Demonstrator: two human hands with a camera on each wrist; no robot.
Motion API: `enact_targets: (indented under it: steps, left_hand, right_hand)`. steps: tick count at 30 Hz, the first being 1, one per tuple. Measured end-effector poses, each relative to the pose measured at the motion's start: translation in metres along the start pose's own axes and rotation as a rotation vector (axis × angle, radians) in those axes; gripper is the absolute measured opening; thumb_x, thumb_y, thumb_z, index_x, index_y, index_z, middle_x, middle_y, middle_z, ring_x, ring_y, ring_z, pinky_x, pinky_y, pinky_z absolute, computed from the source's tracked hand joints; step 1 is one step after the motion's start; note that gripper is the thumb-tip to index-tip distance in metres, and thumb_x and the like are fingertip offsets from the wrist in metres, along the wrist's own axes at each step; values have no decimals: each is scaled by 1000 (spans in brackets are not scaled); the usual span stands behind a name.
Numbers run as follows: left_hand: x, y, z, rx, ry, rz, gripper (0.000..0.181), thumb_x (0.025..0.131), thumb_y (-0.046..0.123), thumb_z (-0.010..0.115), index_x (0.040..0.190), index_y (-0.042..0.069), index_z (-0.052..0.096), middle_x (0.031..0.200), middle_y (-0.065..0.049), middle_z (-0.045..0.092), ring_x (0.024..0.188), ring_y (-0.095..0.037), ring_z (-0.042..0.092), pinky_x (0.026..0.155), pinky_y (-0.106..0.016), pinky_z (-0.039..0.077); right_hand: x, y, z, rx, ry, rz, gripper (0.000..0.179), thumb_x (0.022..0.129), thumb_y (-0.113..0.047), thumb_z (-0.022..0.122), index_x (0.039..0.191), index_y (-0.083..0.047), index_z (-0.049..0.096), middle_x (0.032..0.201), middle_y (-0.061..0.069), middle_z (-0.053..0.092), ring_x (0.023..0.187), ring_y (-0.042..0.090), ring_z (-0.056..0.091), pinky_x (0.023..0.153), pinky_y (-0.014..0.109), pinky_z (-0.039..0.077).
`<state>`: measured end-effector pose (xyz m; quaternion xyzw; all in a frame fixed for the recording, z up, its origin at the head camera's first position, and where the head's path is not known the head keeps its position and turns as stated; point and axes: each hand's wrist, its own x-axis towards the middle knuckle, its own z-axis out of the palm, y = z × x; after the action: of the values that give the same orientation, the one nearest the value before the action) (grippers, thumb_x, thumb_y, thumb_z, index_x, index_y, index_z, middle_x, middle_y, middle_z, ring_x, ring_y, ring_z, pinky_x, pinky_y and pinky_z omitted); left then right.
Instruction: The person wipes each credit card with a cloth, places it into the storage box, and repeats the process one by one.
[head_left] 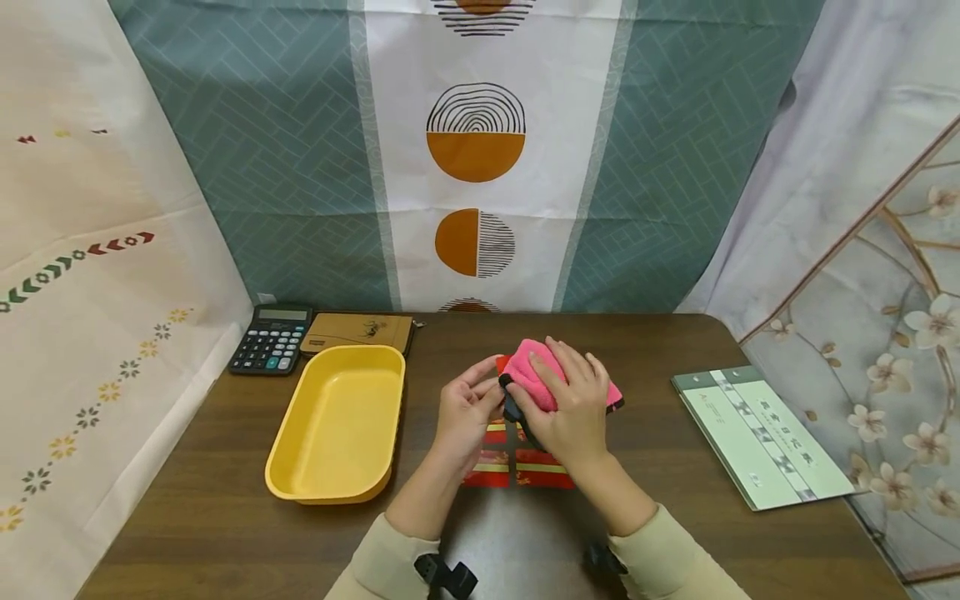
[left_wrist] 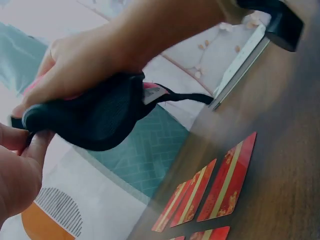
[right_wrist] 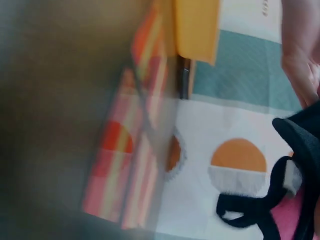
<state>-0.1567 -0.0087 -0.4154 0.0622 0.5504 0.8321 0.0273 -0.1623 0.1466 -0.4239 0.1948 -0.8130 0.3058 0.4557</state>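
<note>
My right hand [head_left: 576, 410] grips a soft pink plush piece [head_left: 531, 377] with black cloth on its other side, over the middle of the table. At its left end my left hand [head_left: 461, 410] pinches the black edge between thumb and fingers. The left wrist view shows the smooth, curved black side [left_wrist: 95, 120], a white label [left_wrist: 154, 93] and a black strap [left_wrist: 187, 97] trailing off. A looped end of black strap [right_wrist: 237, 202] hangs down in the right wrist view. Below the hands lie several red packets [head_left: 487, 480] with gold bands, in rows, partly hidden by the hands.
To the left stands a yellow tray [head_left: 337, 433]. Behind it are a calculator [head_left: 272, 340] and a brown notebook [head_left: 356, 331]. A pale green booklet [head_left: 765, 437] lies at the right. Patterned cloths hang behind and at both sides of the table [head_left: 652, 533].
</note>
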Motion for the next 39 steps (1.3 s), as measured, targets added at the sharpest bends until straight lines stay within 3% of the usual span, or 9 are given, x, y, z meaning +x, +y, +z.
enact_targets:
  steps: [3, 5, 9, 14, 18, 24, 29, 33, 39]
  left_hand:
    - [0, -4, 0, -21, 2, -19, 41, 98, -7, 58, 139, -8, 53, 99, -8, 76, 80, -7, 69, 67, -19, 58]
    - [0, -6, -2, -31, -4, -27, 42, 98, -7, 58, 139, -9, 52, 98, -6, 76, 78, -7, 68, 65, -18, 57]
    - [-1, -6, -6, -22, -38, -20, 43, 98, -8, 57, 141, -9, 50, 108, -14, 75, 85, -11, 71, 73, -22, 61]
    - [-2, -2, -13, 9, -83, -20, 45, 99, -5, 58, 144, -4, 50, 127, -26, 65, 108, -29, 70, 87, -41, 59]
    - [-1, -3, -14, 54, -106, -11, 45, 99, -6, 58, 143, -2, 53, 126, -27, 65, 106, -29, 70, 88, -43, 58]
    - [2, -7, -8, 101, -155, 27, 45, 100, -5, 58, 144, -9, 49, 126, -30, 64, 104, -17, 69, 89, -34, 59]
    - [0, -2, -18, 65, -91, 17, 44, 98, -9, 58, 142, -5, 53, 125, -27, 65, 105, -26, 71, 85, -37, 61]
    - [-1, 1, -27, 47, -90, 11, 44, 98, -7, 59, 142, -1, 55, 129, -25, 64, 111, -36, 68, 87, -43, 59]
    - [0, -2, -23, 42, -62, 16, 43, 100, -4, 58, 143, 0, 54, 129, -23, 65, 112, -32, 68, 87, -38, 59]
  right_hand:
    - [-11, -3, 1, -41, -66, 35, 67, 91, -69, 58, 125, -14, 73, 136, 19, 60, 118, 42, 58, 90, 64, 45]
    - [-14, -4, 0, -37, -83, 51, 62, 91, -65, 62, 128, -16, 71, 137, 19, 58, 115, 42, 57, 85, 61, 48]
    - [-11, 2, -7, -9, -58, -7, 43, 86, -35, 79, 123, -14, 72, 127, 19, 63, 104, 41, 62, 82, 57, 55]
    - [-1, 13, -24, 14, -76, -48, 45, 74, -11, 85, 117, -7, 74, 119, 19, 65, 98, 38, 66, 81, 55, 60]
    - [1, 11, -30, 10, -120, -31, 46, 73, -9, 86, 117, -5, 73, 116, 18, 64, 97, 36, 67, 79, 53, 61]
    - [1, -4, -24, 26, -161, -101, 46, 74, -14, 87, 117, -6, 72, 110, 13, 69, 92, 33, 68, 79, 48, 61]
    - [2, 5, -29, -26, -158, -100, 49, 71, -13, 90, 116, -6, 74, 114, 16, 67, 94, 35, 68, 76, 52, 62]
    - [-1, 15, -35, -46, -172, -55, 50, 72, -13, 89, 118, -5, 73, 117, 16, 66, 99, 36, 67, 80, 54, 61]
    - [-2, 14, -33, -74, -91, -83, 51, 71, -17, 89, 119, -7, 73, 118, 16, 67, 97, 37, 67, 79, 54, 60]
